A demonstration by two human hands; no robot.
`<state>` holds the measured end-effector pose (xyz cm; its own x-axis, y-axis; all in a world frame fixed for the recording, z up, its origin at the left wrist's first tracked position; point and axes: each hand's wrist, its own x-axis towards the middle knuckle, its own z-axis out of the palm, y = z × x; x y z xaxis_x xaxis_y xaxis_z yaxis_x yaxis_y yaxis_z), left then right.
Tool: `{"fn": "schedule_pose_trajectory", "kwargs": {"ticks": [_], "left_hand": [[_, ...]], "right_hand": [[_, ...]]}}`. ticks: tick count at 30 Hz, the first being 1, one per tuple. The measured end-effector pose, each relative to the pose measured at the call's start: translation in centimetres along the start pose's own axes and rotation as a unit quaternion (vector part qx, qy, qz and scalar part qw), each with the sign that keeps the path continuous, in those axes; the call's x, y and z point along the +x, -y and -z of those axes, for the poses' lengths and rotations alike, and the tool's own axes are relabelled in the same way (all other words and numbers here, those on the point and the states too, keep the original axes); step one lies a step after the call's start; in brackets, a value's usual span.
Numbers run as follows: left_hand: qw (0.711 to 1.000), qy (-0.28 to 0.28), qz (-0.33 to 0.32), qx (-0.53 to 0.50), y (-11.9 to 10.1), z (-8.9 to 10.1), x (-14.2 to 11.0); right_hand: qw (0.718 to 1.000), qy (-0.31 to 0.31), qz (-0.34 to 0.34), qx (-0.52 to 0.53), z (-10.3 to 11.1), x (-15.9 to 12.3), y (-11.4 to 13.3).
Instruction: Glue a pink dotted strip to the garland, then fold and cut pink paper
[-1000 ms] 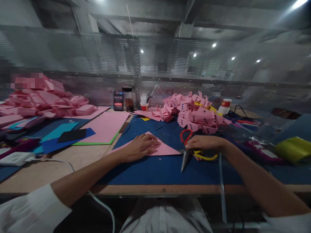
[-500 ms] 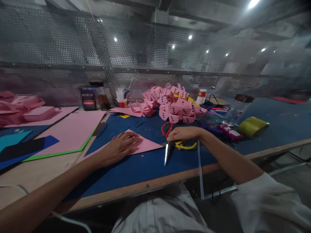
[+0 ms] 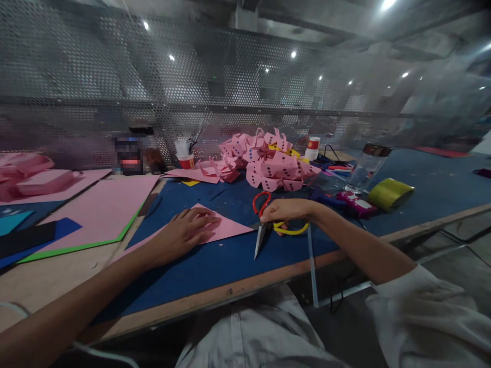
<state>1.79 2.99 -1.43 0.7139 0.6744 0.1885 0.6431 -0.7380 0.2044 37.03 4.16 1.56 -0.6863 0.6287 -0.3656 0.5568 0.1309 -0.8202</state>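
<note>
Blue mat (image 3: 215,271), left hand (image 3: 187,230) flat, palm down on pink paper (image 3: 232,228), right hand (image 3: 284,209) gripping scissors (image 3: 260,239), wrist bent, blades spread at paper's right tip

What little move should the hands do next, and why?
Perhaps the right hand could ease the scissors slightly toward the pointed corner of the pink paper, since they stand open close by it and the left hand rests on the paper.
</note>
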Motion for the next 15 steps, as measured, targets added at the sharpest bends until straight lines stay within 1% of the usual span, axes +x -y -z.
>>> {"fn": "schedule_pose_trajectory", "kwargs": {"ticks": [5,12,15], "left_hand": [[1.000,-0.002,-0.012,0.002,-0.04,0.00,-0.04],[1.000,-0.002,-0.011,0.016,0.39,-0.38,-0.08],[1.000,-0.001,-0.018,0.017,0.46,-0.40,-0.09]], "right_hand": [[1.000,-0.004,-0.007,-0.004,-0.17,-0.07,0.19],[1.000,-0.004,-0.003,-0.013,-0.48,0.14,0.35],[1.000,-0.014,-0.002,-0.012,-0.60,-0.10,0.25]]}}
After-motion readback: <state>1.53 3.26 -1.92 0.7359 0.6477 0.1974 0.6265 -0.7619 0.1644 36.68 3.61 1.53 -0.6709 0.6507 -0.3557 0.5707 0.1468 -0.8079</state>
